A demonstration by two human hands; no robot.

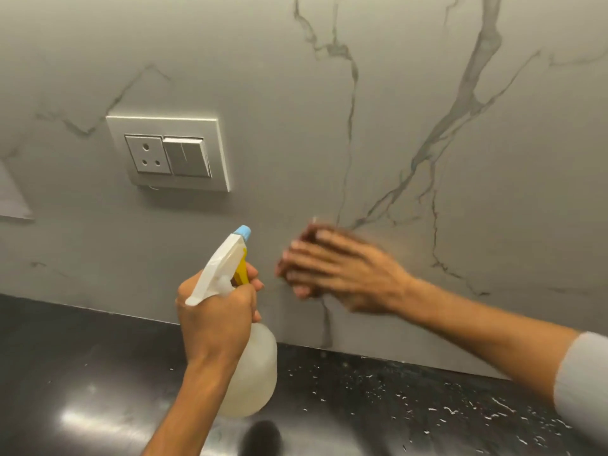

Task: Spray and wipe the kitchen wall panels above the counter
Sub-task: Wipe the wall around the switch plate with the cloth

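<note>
The wall panel (394, 126) is grey-white marble with dark veins. My left hand (215, 319) grips a translucent spray bottle (251, 373) by its neck, fingers by the yellow trigger; its blue nozzle points up at the wall. My right hand (332, 264), blurred by motion, lies flat with straight fingers and presses a dark cloth (304, 236) against the lower wall, just right of the nozzle. Only the cloth's edges peek out past the fingers.
A white socket and switch plate (169, 153) sits on the wall at the upper left of the bottle. The black counter (394, 406) runs below, speckled with white droplets on its right part. A pale sheet edge (13, 199) shows at the far left.
</note>
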